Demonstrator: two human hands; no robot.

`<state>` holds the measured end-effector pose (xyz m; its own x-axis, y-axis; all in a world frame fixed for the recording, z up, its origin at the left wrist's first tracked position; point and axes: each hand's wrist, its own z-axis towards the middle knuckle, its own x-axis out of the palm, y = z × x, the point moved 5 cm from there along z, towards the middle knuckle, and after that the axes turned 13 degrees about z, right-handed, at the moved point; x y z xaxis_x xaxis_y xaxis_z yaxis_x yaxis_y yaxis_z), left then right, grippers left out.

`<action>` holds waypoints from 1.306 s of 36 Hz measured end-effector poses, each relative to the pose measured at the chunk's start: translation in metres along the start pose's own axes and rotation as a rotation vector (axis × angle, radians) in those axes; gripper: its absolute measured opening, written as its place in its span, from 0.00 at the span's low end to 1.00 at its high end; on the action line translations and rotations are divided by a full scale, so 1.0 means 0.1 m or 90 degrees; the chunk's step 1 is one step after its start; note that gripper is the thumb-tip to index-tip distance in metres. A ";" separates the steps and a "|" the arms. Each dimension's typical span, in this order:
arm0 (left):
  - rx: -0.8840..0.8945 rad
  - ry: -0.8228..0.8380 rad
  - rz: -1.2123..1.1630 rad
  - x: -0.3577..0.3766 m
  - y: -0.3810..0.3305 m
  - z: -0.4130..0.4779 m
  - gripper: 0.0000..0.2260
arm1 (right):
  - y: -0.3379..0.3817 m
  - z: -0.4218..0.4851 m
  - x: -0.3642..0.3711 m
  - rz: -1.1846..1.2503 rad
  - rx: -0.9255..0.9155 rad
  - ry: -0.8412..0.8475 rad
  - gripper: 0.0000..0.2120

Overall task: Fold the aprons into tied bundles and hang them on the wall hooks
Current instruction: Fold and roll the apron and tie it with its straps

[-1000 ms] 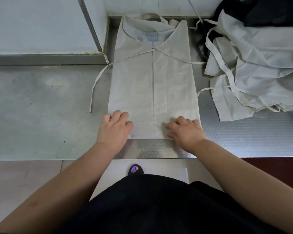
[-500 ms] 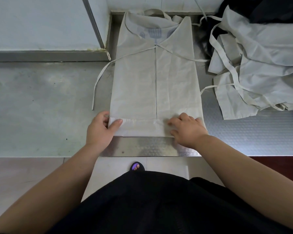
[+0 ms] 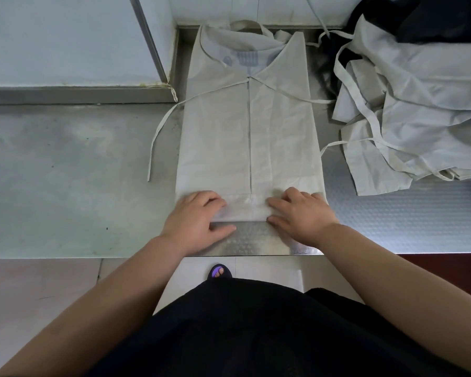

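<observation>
A pale apron lies flat on the counter, folded lengthwise into a narrow panel, with its neck loop at the far end. Its near hem is turned up into a narrow band. My left hand grips the left end of that band, fingers curled over it and thumb on the metal. My right hand grips the right end the same way. One tie strap trails off to the left, and another crosses to the right.
A heap of loose pale aprons lies at the right, with dark cloth behind it. The steel counter ends just below my hands. A grey slab lies to the left, and a wall ledge runs behind it.
The near hem has been turned up into a band. My left hand moved from the left corner in over the band. My right hand stayed on the right end.
</observation>
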<state>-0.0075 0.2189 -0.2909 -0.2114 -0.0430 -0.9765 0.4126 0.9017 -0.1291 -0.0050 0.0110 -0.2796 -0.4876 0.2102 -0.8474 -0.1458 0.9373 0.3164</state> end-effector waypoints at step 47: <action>-0.341 0.048 -0.200 -0.23 0.86 0.55 0.07 | -0.38 0.65 -0.56 0.117 0.170 0.102 0.12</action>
<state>0.0820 0.2738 -0.2889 -0.3206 -0.3280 -0.8886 -0.1767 0.9424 -0.2841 0.0838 -0.0189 -0.2717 -0.6170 0.3550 -0.7024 0.1765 0.9322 0.3161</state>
